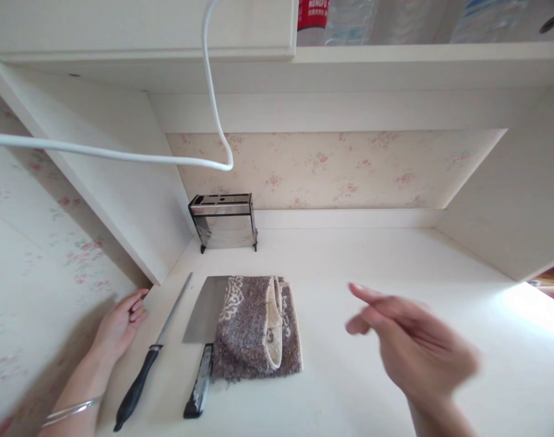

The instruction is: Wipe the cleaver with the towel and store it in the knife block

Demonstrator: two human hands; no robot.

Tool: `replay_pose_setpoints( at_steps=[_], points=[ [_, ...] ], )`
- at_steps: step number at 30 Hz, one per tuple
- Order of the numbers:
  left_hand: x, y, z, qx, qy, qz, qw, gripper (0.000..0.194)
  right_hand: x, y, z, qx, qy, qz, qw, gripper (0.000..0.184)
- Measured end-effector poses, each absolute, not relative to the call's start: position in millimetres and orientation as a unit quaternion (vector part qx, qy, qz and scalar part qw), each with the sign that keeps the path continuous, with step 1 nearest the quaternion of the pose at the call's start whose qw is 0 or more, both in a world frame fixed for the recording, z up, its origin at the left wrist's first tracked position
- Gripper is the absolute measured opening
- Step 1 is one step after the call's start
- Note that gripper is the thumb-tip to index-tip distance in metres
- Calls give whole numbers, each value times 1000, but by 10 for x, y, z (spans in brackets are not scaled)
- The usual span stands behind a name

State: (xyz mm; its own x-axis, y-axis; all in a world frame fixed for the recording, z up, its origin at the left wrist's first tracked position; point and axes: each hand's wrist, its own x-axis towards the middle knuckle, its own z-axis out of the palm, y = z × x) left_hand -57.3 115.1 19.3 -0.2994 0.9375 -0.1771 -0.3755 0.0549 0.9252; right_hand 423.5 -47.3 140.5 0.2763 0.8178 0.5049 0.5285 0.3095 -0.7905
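Observation:
My left hand [122, 325] rests at the left edge of the white counter, near the foot of the side panel, its fingers loosely curled with nothing visible in them. My right hand [415, 337], a little blurred, hovers over the counter on the right; thumb and forefinger stand slightly apart, and it holds nothing. Between the hands lies a folded brown-grey cloth [247, 328] with cream patterns. Under its left side a cleaver [206, 312] lies partly covered, its dark worn handle toward me. A sharpening steel [142, 379] with a black handle lies left of the cleaver, closest to my left hand.
A narrow metal knife block [224, 221] stands at the back left. A white cable [122, 156] hangs across the upper left. White side panels [508, 182] border the counter [335, 261]. Bottles [349, 21] stand on the shelf overhead.

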Motion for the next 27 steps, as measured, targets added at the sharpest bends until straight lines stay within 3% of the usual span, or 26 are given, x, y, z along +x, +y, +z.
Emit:
replay_pose_setpoints(
  at_steps=[4,8,12,27],
  points=[
    [-592,1155,179,275,508,628,521,17,4259,204,930,-613,-599,232,461,25],
    [-581,1157,192,267,511,630,520,18,4285,409,350,-629,-685,156,333,35],
    [-565,1163,198,267,509,630,523,18,4264,379,99,-595,-765,96,227,41],
    [-548,1141,226,272,506,623,531,17,4247,384,93,-596,-768,80,220,38]
  ],
)
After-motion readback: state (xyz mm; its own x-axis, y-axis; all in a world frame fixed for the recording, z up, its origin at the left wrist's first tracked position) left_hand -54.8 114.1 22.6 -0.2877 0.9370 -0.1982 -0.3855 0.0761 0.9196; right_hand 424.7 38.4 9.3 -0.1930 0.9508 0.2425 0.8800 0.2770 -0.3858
